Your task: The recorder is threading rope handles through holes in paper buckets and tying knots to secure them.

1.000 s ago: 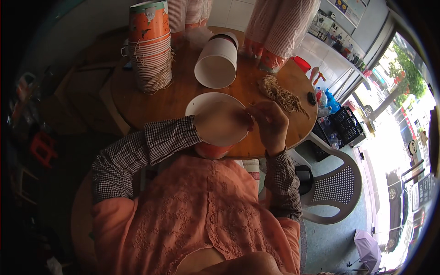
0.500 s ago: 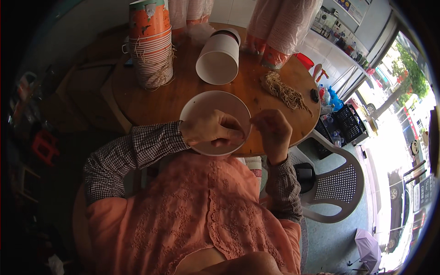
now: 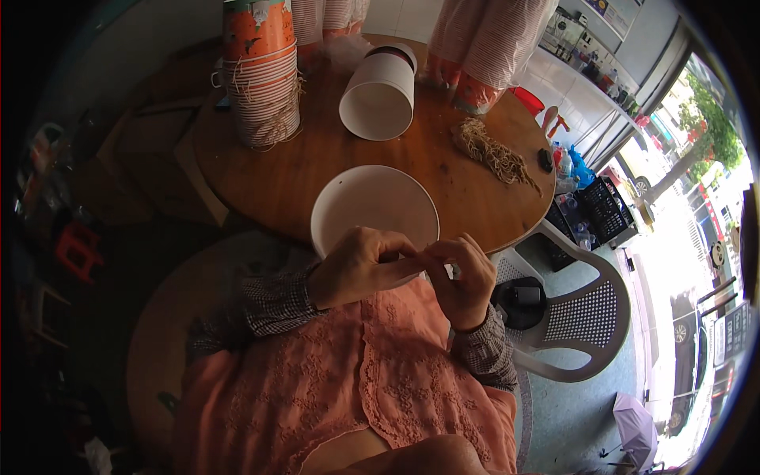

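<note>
**Both hands at the near rim of a white paper bucket**

Head view, now: the white paper bucket (image 3: 374, 207) sits open side up at the near edge of the round wooden worktop (image 3: 317, 170), pulled against the person's chest. The left hand (image 3: 356, 265) curls over the near rim, fingers closed on the bucket's edge. The right hand (image 3: 461, 273) meets it at the same spot, fingertips pinched together on something thin and small at the rim; too small to tell what it is, maybe a bit of string.

Change since the earlier pictures: a second ago the bucket was tipped with the left hand inside it and the right hand off to the side. Half a second ago the left hand lay across the mouth. Now the mouth is clear, and both hands have come together at the near rim. My read: the work has shifted from holding the bucket to fine fingertip work on its edge.

Around it: a second white bucket (image 3: 380, 95) lies on its side farther back, mouth toward the camera. A tall stack of orange printed buckets (image 3: 263, 75) with string handles stands at back left. A bundle of tan string (image 3: 492, 152) lies at right on the worktop. A white plastic chair (image 3: 582, 321) stands at the person's right.
</note>
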`<state>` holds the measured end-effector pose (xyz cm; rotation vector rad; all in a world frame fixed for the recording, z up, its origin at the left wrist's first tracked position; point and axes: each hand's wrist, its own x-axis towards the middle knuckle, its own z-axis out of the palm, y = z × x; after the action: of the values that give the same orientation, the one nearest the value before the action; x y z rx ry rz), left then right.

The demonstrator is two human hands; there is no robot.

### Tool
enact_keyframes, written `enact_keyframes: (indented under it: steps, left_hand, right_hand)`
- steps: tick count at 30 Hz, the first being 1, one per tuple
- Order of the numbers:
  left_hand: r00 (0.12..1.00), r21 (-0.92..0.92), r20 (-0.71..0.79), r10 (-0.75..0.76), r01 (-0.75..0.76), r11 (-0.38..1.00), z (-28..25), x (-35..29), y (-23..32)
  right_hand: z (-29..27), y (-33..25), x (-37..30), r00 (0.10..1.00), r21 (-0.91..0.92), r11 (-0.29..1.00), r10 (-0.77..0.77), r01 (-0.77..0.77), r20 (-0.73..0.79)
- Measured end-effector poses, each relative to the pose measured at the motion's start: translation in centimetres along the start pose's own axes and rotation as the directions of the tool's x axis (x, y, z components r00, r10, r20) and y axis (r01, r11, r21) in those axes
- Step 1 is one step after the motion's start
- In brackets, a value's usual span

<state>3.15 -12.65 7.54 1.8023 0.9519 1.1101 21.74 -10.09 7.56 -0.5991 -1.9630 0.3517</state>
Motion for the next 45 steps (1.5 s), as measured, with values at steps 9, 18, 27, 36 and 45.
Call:
enact_keyframes:
  steps: [9,18,27,36,45]
  left_hand:
    - [0.956,-0.328,0.217,-0.196,0.260,0.908,-1.0,-0.6,0.7]
    - [0.977,-0.422,0.121,-0.174,0.209,0.882,-0.5,-1.6,-0.4]
    - [0.985,-0.372,0.121,-0.127,0.163,0.914,-0.2,-1.3,-0.7]
    - [0.981,-0.552,-0.077,-0.176,0.105,0.827,-1.0,0.5,-1.0]
    - [0.980,-0.782,-0.033,-0.196,0.097,0.615,-0.3,1.2,-1.7]
  right_hand:
    - [-0.4,3.7,1.7,0.970,0.310,0.926,0.238,-0.213,-0.044]
    - [-1.6,1.8,0.1,0.986,0.325,0.935,0.110,-0.145,0.126]
    - [-1.1,3.5,0.0,0.966,0.450,0.886,-0.014,-0.107,0.259]
    - [-1.0,2.4,1.0,0.981,-0.271,0.962,-0.085,0.035,-0.174]
    - [-2.7,-1.4,3.0,0.972,-0.328,0.916,-0.207,0.232,0.108]
